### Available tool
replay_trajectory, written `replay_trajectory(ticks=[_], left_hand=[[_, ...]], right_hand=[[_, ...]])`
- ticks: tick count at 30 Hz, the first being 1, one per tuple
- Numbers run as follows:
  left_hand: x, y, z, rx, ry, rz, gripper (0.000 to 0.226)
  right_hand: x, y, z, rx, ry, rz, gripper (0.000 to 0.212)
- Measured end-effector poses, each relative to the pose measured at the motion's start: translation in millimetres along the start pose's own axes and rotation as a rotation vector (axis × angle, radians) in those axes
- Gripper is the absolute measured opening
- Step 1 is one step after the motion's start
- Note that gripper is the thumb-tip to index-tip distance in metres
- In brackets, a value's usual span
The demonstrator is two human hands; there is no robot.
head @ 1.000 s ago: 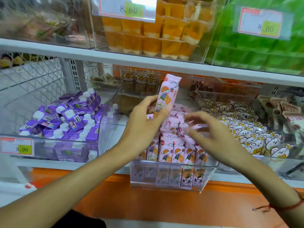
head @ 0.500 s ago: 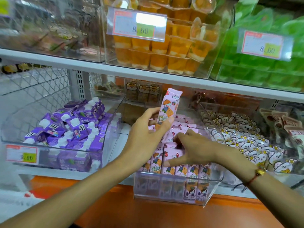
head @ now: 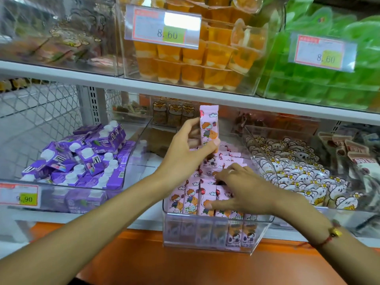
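The left hand (head: pixel 185 155) holds one pink packet (head: pixel 208 124) upright above the clear bin (head: pixel 207 235) — thumb pressed on its front near the middle, fingers curled round its left edge, the top half standing free above the grip. Lower down, the right hand (head: pixel 246 188) lies on the pink packets (head: pixel 191 196) stacked in that bin: thumb stretched along the front row, fingers bent down among the packets behind — whether they pinch one cannot be told. Purple cartons (head: pixel 82 153) fill the neighbouring bin on the left.
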State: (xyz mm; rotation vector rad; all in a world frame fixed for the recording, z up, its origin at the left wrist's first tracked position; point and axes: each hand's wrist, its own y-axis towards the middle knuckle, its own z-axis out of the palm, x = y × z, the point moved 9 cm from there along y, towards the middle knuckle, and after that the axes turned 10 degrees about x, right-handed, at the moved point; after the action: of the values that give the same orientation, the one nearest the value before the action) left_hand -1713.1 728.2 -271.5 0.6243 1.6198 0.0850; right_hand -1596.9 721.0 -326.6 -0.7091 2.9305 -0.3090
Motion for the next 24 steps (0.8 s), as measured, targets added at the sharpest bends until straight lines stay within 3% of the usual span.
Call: replay_trajectory(ticks=[4, 8, 11, 14, 17, 20, 24], left_hand=[[19, 17, 15, 0.032, -0.042, -0.119, 0.047], [38, 26, 23, 0.141, 0.267, -0.232, 0.050], [41, 31, 26, 0.235, 0.429, -0.214, 0.060], [36, 36, 28, 0.274, 0.491, -0.143, 0.037], [37, 40, 33, 0.348, 0.768, -0.118, 0.008], [43, 43, 36, 0.432, 0.955, -0.135, 0.009], [30, 49, 37, 0.471, 0.903, -0.043, 0.013]], right_hand=[[2, -20, -5, -0.168, 0.097, -0.048, 0.069], [6, -29, -4, -0.228, 0.086, -0.091, 0.066], [8, -33, -4, -0.248, 0.090, -0.112, 0.063], [8, -33, -3, -0.236, 0.071, -0.094, 0.060], [10, -34, -4, -0.237, 0.039, -0.075, 0.057], [12, -36, -5, -0.253, 0.009, -0.076, 0.056], [7, -48, -8, -0.292, -0.008, -0.053, 0.049]])
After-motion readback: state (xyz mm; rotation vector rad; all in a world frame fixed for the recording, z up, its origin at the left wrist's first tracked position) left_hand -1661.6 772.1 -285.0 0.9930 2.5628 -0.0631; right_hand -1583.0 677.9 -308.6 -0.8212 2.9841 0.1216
